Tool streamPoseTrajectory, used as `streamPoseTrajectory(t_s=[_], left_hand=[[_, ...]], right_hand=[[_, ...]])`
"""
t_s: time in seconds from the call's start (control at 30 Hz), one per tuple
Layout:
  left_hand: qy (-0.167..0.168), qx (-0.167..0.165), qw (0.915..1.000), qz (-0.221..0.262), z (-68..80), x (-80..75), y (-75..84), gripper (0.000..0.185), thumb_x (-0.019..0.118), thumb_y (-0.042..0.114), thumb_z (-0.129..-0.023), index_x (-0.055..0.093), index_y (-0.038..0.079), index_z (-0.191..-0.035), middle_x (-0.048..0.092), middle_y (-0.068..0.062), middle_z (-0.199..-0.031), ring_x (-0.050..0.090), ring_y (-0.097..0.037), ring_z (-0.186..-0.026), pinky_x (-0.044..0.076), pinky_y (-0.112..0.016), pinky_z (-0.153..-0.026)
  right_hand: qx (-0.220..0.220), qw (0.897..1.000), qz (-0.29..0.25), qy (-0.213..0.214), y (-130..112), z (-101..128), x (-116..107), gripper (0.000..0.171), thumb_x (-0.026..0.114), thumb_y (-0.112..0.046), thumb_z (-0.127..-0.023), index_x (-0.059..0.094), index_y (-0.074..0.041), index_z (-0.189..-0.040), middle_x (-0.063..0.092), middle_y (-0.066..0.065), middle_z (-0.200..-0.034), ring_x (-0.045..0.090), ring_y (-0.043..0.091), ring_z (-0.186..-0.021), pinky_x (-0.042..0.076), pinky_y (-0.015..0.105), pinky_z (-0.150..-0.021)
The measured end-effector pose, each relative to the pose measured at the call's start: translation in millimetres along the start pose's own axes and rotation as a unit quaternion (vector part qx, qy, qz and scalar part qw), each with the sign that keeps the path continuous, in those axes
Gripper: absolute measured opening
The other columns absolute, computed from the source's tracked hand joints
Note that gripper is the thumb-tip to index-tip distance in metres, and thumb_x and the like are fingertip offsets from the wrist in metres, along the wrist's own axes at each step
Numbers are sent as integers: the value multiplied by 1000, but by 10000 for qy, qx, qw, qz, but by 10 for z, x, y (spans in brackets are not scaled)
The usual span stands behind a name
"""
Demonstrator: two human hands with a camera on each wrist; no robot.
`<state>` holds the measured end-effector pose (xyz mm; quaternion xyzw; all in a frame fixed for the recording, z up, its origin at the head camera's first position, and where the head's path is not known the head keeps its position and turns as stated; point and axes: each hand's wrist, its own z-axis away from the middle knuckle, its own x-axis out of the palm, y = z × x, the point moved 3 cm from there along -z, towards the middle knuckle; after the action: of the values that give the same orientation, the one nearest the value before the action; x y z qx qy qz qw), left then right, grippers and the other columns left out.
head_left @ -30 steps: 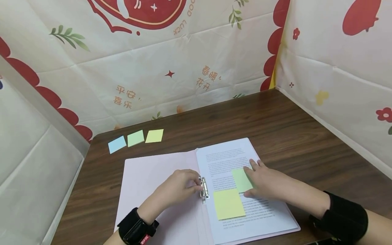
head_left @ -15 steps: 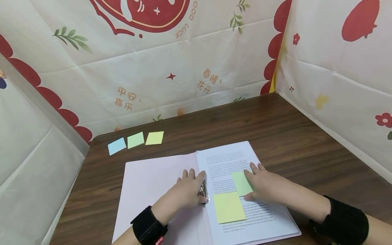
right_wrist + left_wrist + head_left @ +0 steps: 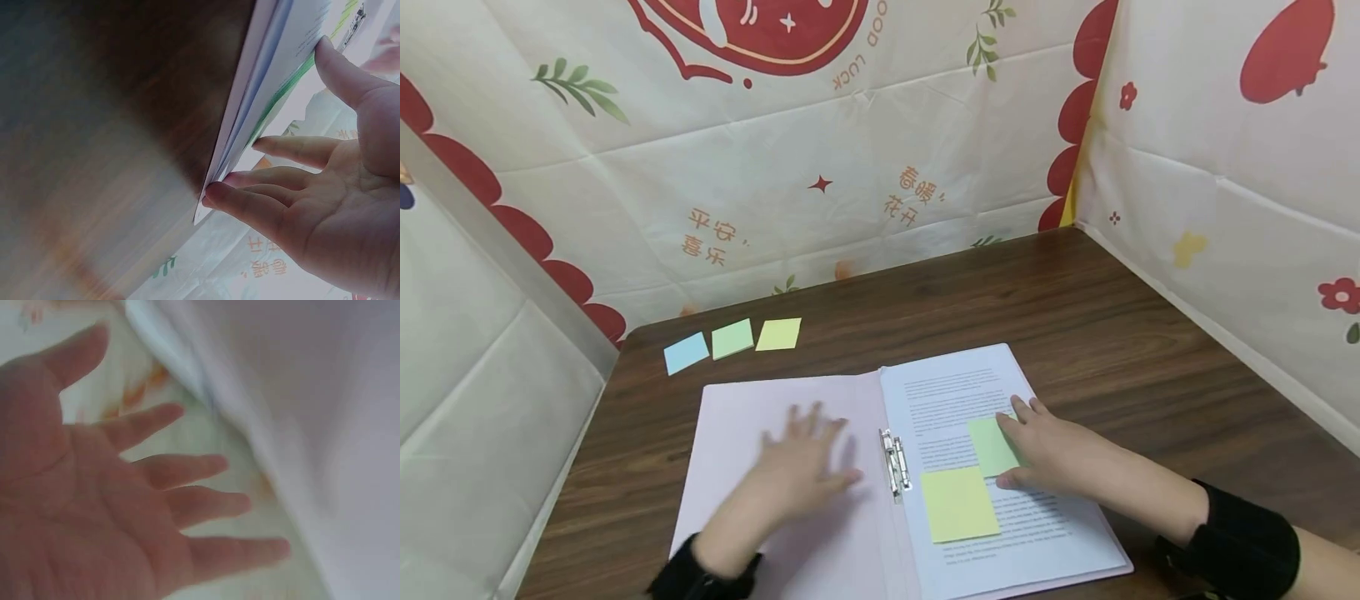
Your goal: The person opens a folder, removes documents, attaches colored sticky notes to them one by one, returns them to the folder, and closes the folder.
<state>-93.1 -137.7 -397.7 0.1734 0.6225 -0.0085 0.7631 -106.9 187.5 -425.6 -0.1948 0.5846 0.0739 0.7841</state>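
Observation:
An open pale pink folder (image 3: pixel 730 417) lies on the table with printed sheets (image 3: pixel 947 392) on its right side. My left hand (image 3: pixel 790 475) is over the bare left cover, fingers spread and holding nothing; the left wrist view shows its open palm (image 3: pixel 94 494). My right hand (image 3: pixel 1052 450) rests on the sheets, its fingertips at a green sticky note (image 3: pixel 988 443) that it partly covers. A larger yellow sticky note (image 3: pixel 958 504) lies lower left of it. The metal clip (image 3: pixel 895 464) sits at the spine. From the right wrist, the fingers (image 3: pixel 250 203) reach to the paper edge.
Blue (image 3: pixel 687 353), green (image 3: pixel 732 338) and yellow (image 3: pixel 778 333) sticky notes lie in a row behind the folder on the brown wooden table (image 3: pixel 985 283). Printed white cloth (image 3: pixel 820 133) hangs along the back and both sides.
My left hand was at the metal clip; it has come off it and moved left over the cover, fingers spreading. The right hand has stayed on the sheets.

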Motion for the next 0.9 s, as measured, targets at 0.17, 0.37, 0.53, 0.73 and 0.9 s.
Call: streamPoseTrajectory(t_s=[0.17,0.37,0.53,0.73,0.9], left_hand=[[221,-1171,9921,-390,495,-434,-815,85,60,64,-101,42,7,-161,29,-37,-167,26,-69,-150,30,-92,-103],[-520,-1411,9844,915,888,-419,-1572,95,46,65,-107,23,-6,-165,32,-38,-166,38,-62,-149,44,-74,-107],[-728,-614,9492,2998,939,-226,-1841,70,41,39,-116,25,-10,-164,35,-34,-167,61,-33,-141,58,-48,-106],[-1530,1001,8080,5601,967,-199,-1969,53,20,11,-118,15,0,-170,45,18,-166,59,0,-139,53,-24,-111],[-1231,2465,7489,6027,1052,-491,-1687,58,5,-1,-113,7,2,-171,29,3,-177,43,-13,-157,46,-26,-120]], right_hand=[[-4,10000,-40,10,-9,-1,17,94,82,-56,-86,54,8,-149,39,45,-158,38,69,-145,46,75,-107],[1,10000,-15,4,34,14,5,94,82,-57,-86,54,9,-148,39,45,-157,36,70,-144,45,76,-106],[31,10000,18,67,75,33,-4,95,83,-57,-85,55,9,-147,40,46,-156,37,70,-144,46,76,-106],[118,9999,-106,35,80,55,12,95,82,-58,-85,55,8,-148,39,45,-158,35,70,-145,44,77,-107],[54,9997,-235,-63,-7,30,20,94,80,-57,-88,52,9,-150,35,45,-160,32,70,-147,42,77,-109]])
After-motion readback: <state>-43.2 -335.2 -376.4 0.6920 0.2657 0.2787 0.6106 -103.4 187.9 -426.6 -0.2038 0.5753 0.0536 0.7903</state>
